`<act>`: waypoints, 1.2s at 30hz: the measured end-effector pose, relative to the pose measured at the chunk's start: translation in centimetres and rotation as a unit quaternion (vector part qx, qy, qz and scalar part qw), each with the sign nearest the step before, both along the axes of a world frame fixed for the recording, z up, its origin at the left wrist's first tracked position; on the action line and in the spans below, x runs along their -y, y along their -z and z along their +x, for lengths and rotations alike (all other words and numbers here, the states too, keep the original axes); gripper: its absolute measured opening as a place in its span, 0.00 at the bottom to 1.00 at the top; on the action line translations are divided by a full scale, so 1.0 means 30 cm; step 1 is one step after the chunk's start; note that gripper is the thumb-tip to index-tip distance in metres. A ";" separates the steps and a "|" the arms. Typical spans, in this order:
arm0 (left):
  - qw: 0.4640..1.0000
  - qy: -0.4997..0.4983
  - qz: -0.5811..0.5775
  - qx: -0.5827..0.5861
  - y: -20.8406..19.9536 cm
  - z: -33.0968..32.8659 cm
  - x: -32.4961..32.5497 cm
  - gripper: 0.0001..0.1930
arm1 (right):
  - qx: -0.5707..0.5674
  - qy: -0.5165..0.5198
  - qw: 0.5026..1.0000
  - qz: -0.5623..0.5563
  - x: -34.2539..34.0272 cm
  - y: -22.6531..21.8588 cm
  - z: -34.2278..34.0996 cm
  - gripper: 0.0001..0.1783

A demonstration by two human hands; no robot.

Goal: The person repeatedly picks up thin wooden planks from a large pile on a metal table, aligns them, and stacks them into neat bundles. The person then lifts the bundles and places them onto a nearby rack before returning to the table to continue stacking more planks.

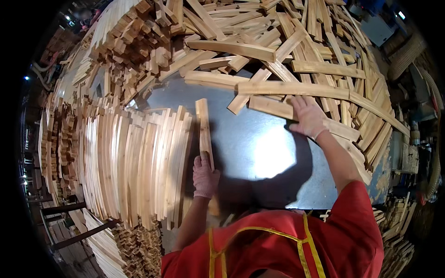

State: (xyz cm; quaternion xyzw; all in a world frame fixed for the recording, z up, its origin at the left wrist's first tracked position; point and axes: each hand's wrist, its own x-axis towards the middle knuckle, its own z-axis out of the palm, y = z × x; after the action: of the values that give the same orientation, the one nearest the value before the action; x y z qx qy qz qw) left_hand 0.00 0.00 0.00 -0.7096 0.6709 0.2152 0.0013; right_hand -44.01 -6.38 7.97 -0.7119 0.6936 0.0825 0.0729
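Observation:
My left hand point(205, 177), in a pale knitted glove, is closed round a narrow wooden strip point(203, 125) that stretches away from me, just right of an upright-ranged row of strips point(139, 162). My right hand point(308, 116), gloved the same way, lies with its fingers spread over another wooden strip point(271, 107) at the near edge of a loose heap. A longer strip point(296, 89) crosses just beyond its fingertips. Under the palm, part of the strip is hidden.
The grey metal tabletop point(232, 134) shows a bright glare patch and my shadow. A jumbled heap of strips point(320, 41) covers its far and right side. Stacked strips point(125, 37) rise at the far left. A ribbed hose point(408, 55) hangs at the far right.

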 end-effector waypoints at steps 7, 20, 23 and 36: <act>0.960 0.143 -0.199 0.137 -0.054 0.318 -0.099 0.37 | -0.041 0.014 0.999 -0.020 -0.213 0.140 0.145 0.31; 0.949 0.177 0.203 -0.161 -0.212 0.120 -0.197 0.37 | 0.120 -0.356 0.909 -0.182 -0.379 0.011 0.873 0.17; 0.957 0.034 0.193 -0.214 -0.246 0.186 -0.228 0.31 | 0.280 -0.185 0.932 -0.140 -0.229 -0.102 0.785 0.23; 0.944 0.064 -0.287 0.150 0.035 0.380 -0.278 0.30 | 0.773 0.400 0.469 -0.150 0.473 0.372 0.556 0.52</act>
State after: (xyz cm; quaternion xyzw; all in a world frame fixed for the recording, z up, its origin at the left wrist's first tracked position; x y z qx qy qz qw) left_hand 11.41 8.33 -1.05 -0.6596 0.7403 -0.0960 -0.0875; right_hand -27.33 -20.58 -3.19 -0.1314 0.5662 -0.6450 0.4961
